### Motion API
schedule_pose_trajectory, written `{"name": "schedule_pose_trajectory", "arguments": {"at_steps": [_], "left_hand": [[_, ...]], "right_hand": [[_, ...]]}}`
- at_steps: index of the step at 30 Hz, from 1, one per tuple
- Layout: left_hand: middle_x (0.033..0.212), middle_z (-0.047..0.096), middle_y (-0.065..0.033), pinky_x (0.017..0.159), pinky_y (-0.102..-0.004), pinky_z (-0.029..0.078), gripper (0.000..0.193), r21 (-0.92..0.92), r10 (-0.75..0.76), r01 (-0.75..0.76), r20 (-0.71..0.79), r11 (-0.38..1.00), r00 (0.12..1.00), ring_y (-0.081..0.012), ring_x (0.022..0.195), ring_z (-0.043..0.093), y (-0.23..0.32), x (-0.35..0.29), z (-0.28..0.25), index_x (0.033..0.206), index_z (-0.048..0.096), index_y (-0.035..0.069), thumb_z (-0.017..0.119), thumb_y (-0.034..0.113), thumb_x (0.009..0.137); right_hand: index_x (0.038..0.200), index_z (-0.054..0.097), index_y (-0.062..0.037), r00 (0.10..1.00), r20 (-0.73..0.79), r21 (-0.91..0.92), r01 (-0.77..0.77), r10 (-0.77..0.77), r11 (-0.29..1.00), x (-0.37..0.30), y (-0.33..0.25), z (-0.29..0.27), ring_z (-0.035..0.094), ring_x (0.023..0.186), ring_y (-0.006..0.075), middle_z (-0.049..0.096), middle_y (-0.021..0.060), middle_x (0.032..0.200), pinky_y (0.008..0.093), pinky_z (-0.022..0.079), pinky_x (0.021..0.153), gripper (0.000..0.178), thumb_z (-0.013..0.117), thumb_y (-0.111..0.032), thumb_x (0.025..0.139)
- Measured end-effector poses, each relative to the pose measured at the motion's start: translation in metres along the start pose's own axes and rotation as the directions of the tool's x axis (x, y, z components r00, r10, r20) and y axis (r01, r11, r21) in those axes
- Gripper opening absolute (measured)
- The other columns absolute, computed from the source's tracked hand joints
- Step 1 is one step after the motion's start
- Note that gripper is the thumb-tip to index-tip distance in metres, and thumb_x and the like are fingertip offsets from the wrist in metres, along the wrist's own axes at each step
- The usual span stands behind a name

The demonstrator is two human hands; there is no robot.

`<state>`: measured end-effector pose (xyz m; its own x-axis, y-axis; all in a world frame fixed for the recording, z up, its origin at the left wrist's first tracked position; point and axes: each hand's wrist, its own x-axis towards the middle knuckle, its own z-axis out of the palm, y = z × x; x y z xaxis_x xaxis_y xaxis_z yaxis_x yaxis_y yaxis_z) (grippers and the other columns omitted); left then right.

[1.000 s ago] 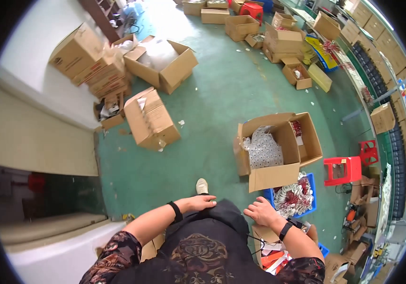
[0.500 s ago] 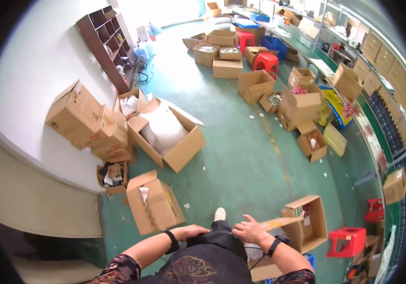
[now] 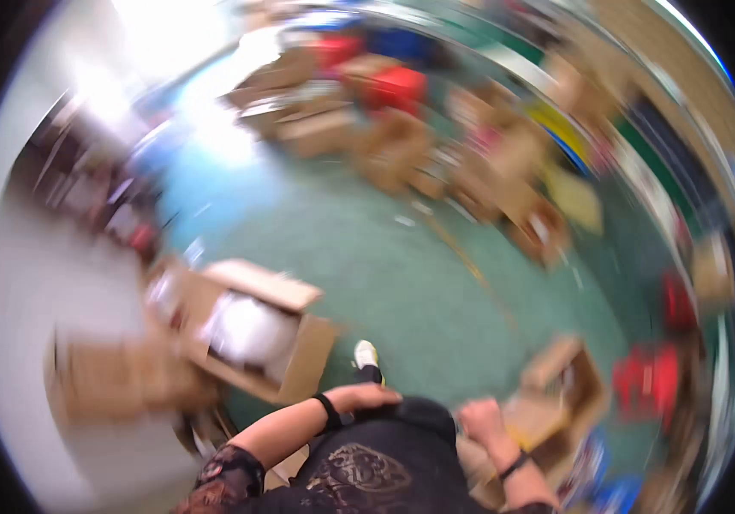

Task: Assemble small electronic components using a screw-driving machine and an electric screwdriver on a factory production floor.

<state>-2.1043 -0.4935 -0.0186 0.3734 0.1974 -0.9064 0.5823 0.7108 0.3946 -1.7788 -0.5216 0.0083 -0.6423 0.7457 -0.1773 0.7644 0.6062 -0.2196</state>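
My left hand (image 3: 369, 396) lies in front of my waist, its fingers stretched out against my dark clothing and nothing seen in it. My right hand (image 3: 480, 420) hangs at my right side, apart from the body. Blur smears its fingers, so their pose is unclear. Just beyond that hand is an open cardboard box (image 3: 594, 390) with raised flaps. Ahead to the left, a large open carton (image 3: 309, 355) holds a stuffed white bag (image 3: 252, 334). My shoe (image 3: 366, 353) is on the green floor.
Stacked closed cartons (image 3: 119, 377) stand by the left wall. A red stool (image 3: 645, 381) is at the right. Further off, several open cartons (image 3: 393, 150) and red stools (image 3: 397, 87) line the floor beside a long workbench. Small scraps lie on the floor.
The view has swung and moved forward, blurring the room. The carton with the white bag is now nearer. My right hand has shifted right, away from my body; my left stays at the waist.
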Motion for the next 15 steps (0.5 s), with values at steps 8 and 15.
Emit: {"name": "schedule_pose_trajectory", "arguments": {"at_steps": [8, 15], "left_hand": [[0.141, 0.051, -0.0078, 0.102, -0.0514, 0.041, 0.054, 0.295, -0.204, 0.151, 0.157, 0.943, 0.966, -0.0234, 0.127, 0.049, 0.159, -0.021, -0.12, 0.147, 0.044, 0.016, 0.054, 0.04, 0.099], [0.149, 0.043, -0.0061, 0.102, -0.0557, 0.037, 0.061, 0.489, -0.279, 0.159, 0.183, 0.857, 0.943, -0.027, 0.134, 0.04, 0.249, 0.016, -0.162, 0.151, 0.037, 0.02, 0.051, 0.047, 0.099]], "right_hand": [[0.105, 0.067, -0.0074, -0.147, 0.095, 0.77, -0.616, 0.985, -0.167, -0.032, -0.152, 0.022, 0.066, 0.086, 0.0349, 0.068, 0.0156, 0.096, 0.0422, 0.053, 0.075, 0.026, 0.061, -0.027, 0.09], [0.089, 0.069, -0.0065, -0.322, 0.618, 0.256, -0.78, 0.717, -0.571, -0.071, -0.292, 0.126, 0.065, 0.091, 0.0387, 0.069, 0.0184, 0.09, 0.0479, 0.052, 0.077, 0.02, 0.057, -0.023, 0.086]]}}
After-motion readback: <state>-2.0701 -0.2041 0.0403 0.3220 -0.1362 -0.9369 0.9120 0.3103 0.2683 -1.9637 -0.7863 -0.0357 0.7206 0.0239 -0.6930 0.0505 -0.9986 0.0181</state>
